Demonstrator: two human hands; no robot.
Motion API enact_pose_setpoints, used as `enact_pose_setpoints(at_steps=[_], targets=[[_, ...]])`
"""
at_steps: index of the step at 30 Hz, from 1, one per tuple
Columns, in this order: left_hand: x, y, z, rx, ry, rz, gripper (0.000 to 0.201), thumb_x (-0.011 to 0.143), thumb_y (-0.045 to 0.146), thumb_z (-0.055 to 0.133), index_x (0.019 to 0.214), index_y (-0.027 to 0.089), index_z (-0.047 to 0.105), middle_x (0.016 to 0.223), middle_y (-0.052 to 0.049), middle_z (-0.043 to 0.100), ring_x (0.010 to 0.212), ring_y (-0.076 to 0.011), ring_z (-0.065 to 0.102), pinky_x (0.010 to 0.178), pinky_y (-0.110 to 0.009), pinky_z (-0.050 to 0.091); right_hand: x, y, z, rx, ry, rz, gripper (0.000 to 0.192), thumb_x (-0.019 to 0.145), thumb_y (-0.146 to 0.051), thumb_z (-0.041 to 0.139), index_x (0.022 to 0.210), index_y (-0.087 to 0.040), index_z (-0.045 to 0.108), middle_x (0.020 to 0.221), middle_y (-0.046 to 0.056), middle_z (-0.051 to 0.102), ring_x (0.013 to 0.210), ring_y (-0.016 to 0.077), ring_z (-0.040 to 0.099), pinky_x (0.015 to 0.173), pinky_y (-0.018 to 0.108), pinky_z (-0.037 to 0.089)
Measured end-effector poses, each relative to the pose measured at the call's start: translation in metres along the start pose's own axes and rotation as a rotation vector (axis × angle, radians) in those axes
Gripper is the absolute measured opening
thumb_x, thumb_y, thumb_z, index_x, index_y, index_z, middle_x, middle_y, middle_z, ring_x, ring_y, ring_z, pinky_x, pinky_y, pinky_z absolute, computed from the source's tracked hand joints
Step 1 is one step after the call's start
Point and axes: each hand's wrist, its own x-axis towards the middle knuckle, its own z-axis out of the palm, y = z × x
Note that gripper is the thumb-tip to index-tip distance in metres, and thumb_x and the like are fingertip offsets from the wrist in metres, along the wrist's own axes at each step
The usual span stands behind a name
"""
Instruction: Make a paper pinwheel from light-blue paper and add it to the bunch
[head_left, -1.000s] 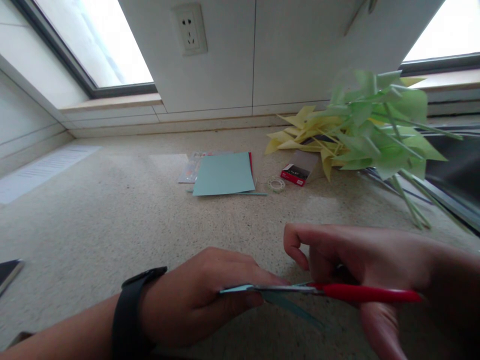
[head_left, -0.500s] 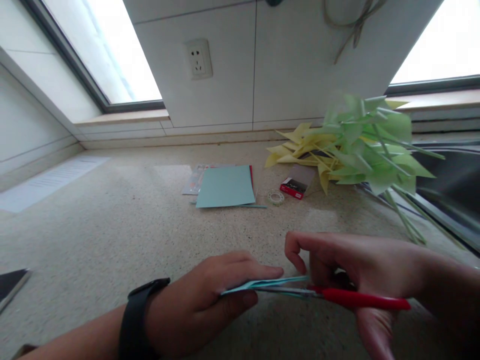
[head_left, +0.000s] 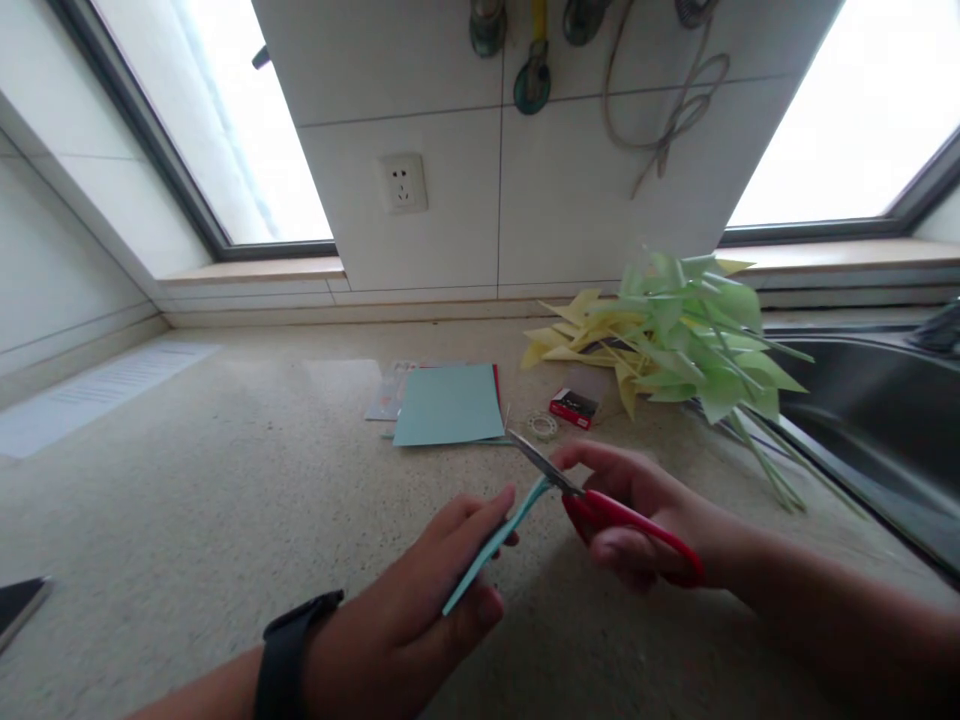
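Observation:
My left hand (head_left: 442, 580), with a dark watch on the wrist, pinches a folded piece of light blue paper (head_left: 491, 548) between thumb and fingers. The paper is seen nearly edge-on and slants up to the right. My right hand (head_left: 637, 520) is closed on red-handled scissors (head_left: 630, 525). Their metal blades point up and to the left, past the paper's upper end. From this angle I cannot tell whether the blades touch the paper.
A stack of light blue paper sheets (head_left: 450, 405) lies ahead on the counter. Right of it are a tape roll (head_left: 541, 426) and a small red box (head_left: 574, 407). Green and yellow paper pinwheels (head_left: 686, 330) lie beside the sink (head_left: 877, 420). Printed paper (head_left: 105, 390) is at left.
The scissors have swung from lying along the paper to pointing up-left at its upper end. The paper has tilted upward. My view has also tipped up.

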Motion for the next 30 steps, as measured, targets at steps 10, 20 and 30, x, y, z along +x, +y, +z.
enact_pose_setpoints(at_steps=[10,20,30], targets=[[-0.002,-0.003,0.005,0.084,0.043,0.024,0.067,0.105,0.033,0.045,0.160,0.043,0.009,0.156,-0.007,0.035,0.136,-0.0290,0.039,0.117,-0.052,0.033,0.016,-0.001,0.022,-0.052,0.334,-0.117,0.057,0.072,-0.022,0.088,0.115,-0.021,0.051,0.091,0.003,0.077,0.076,0.0157,0.074,0.069,0.028,0.057],[-0.002,-0.005,0.008,0.139,0.044,0.018,0.067,0.107,0.026,0.038,0.160,0.046,0.003,0.168,-0.002,0.017,0.148,-0.0278,0.027,0.123,-0.053,0.026,0.020,0.001,0.042,0.036,0.408,-0.198,0.048,0.065,-0.023,0.092,0.099,-0.022,0.058,0.081,-0.001,0.078,0.071,0.0167,0.075,0.072,0.031,0.060],[-0.002,-0.003,0.009,0.100,0.104,-0.035,0.064,0.107,0.028,0.038,0.160,0.047,0.007,0.166,-0.002,0.020,0.146,-0.0280,0.029,0.123,-0.053,0.025,0.016,-0.001,0.046,-0.043,0.492,-0.165,0.046,0.070,-0.029,0.089,0.106,-0.020,0.061,0.087,0.004,0.079,0.071,0.0182,0.074,0.060,0.029,0.057]])
